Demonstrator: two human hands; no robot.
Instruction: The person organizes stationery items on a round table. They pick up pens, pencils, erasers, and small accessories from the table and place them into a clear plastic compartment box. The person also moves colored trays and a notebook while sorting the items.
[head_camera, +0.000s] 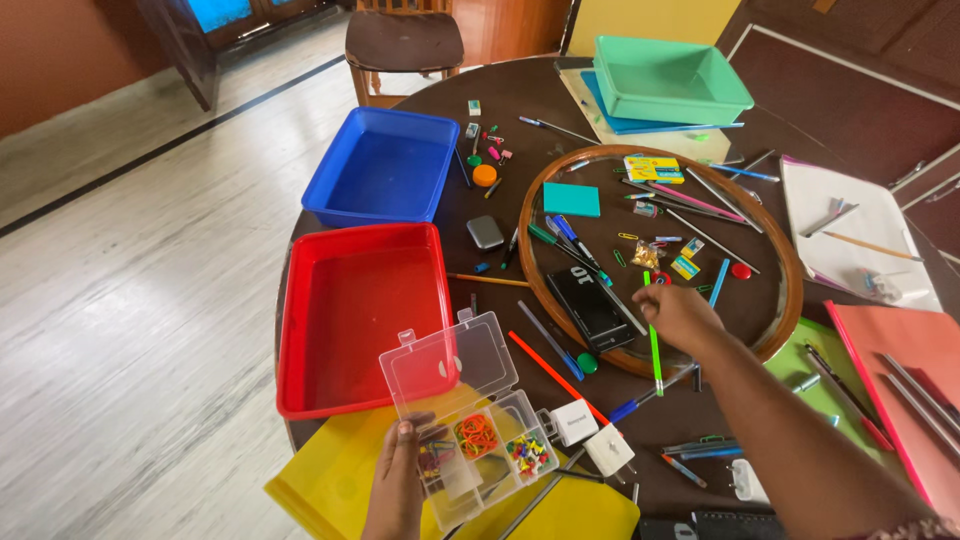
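My left hand (398, 485) holds a clear plastic organiser box (478, 430) by its near left corner, lid flipped open. Its compartments hold orange rubber bands, coloured push pins and small clips. My right hand (678, 316) reaches out over the round wooden-rimmed tray (790, 260), fingers curled, next to a green pen (654, 345) and a black calculator (590, 307). Whether the fingers pinch something small I cannot tell. Pens, pencils, erasers and clips lie scattered in the tray and on the dark round table (520, 90).
A red tub (300, 320), a blue tub (335, 170) and a green tub (670, 80) stand on the table. Yellow (320, 490), green and red folders (900, 350) lie near me, two white chargers (590, 435) beside the box. A white paper pad sits right, a wooden chair (403, 42) behind.
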